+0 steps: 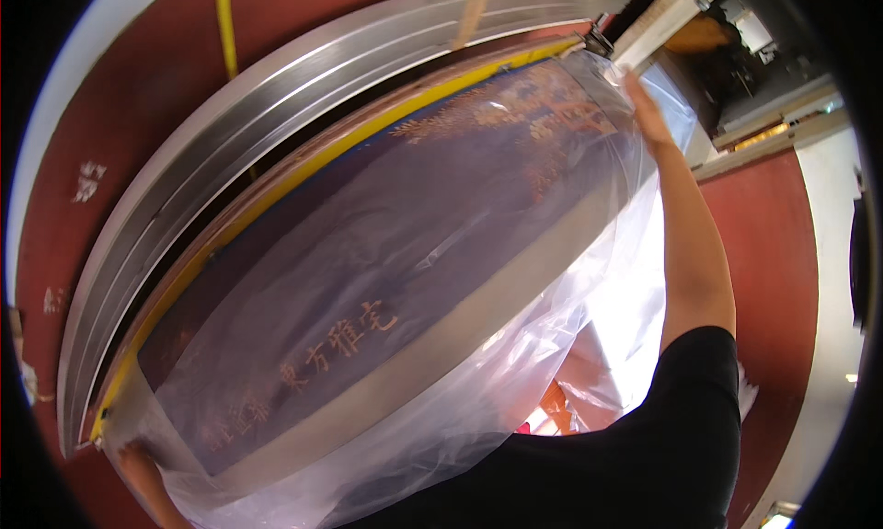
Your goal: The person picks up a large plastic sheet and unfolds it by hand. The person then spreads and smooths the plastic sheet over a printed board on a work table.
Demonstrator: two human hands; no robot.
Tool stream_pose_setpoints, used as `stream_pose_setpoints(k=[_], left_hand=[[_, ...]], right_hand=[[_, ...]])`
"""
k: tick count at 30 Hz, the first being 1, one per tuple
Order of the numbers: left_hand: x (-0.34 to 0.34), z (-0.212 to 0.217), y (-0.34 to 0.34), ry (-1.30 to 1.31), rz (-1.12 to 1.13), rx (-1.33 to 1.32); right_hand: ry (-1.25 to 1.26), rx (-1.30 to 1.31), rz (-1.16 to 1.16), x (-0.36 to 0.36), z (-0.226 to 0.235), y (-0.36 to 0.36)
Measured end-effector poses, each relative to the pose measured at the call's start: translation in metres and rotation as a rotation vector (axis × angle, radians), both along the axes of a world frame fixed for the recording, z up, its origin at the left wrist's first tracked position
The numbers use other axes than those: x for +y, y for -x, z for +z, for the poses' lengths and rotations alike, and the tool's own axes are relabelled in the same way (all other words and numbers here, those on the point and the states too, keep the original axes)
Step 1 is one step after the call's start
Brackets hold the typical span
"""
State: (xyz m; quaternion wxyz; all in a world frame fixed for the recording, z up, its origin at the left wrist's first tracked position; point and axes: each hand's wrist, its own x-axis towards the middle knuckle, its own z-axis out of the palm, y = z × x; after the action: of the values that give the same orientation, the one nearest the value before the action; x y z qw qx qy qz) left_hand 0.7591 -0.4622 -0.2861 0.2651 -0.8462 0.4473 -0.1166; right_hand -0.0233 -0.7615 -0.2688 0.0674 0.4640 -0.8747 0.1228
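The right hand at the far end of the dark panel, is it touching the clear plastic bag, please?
Touching. In the head view the right hand lies flat against the clear plastic bag at the far corner of the dark panel, no gap showing.

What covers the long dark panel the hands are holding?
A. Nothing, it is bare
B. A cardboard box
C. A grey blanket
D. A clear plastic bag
D: a clear plastic bag wraps the panel, with the right hand at its far end and the left hand at its near end.
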Motion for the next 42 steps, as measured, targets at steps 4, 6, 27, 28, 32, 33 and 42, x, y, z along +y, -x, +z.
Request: stream_pose_setpoints(k=[4, 6, 27, 28, 32, 33, 42], left_hand=[[0.024, -0.003, 0.01, 0.192, 0.007, 0.279], [0.014, -0.011, 0.028, 0.393, 0.07, 0.378], [-0.017, 0.013, 0.03, -0.373, 0.075, -0.462], [-0.012, 0.002, 0.016, -0.184, -0.029, -0.248], [-0.013, -0.034, 0.03, 0.353, -0.237, 0.334], [-0.014, -0.031, 0.04, 0.515, -0.206, 0.451], [-0.071, 0.08, 0.38, 0.004, -1.227, 1.109]], right_hand=[[0.462, -0.195, -0.02, 0.065, -0.04, 0.123], [-0.141, 0.178, -0.062, 0.143, -0.142, 0.211], [-0.735, 0.189, 0.606, 0.203, -0.206, 0.073], [-0.783, 0.28, 0.787, 0.199, -0.179, 0.063], [-1.123, 0.143, 0.19, 0.227, -0.142, 0.102], [-1.111, 0.147, 0.192, 0.233, -0.145, 0.105], [-0.774, -0.462, 1.131, 0.282, -0.061, -0.06]])
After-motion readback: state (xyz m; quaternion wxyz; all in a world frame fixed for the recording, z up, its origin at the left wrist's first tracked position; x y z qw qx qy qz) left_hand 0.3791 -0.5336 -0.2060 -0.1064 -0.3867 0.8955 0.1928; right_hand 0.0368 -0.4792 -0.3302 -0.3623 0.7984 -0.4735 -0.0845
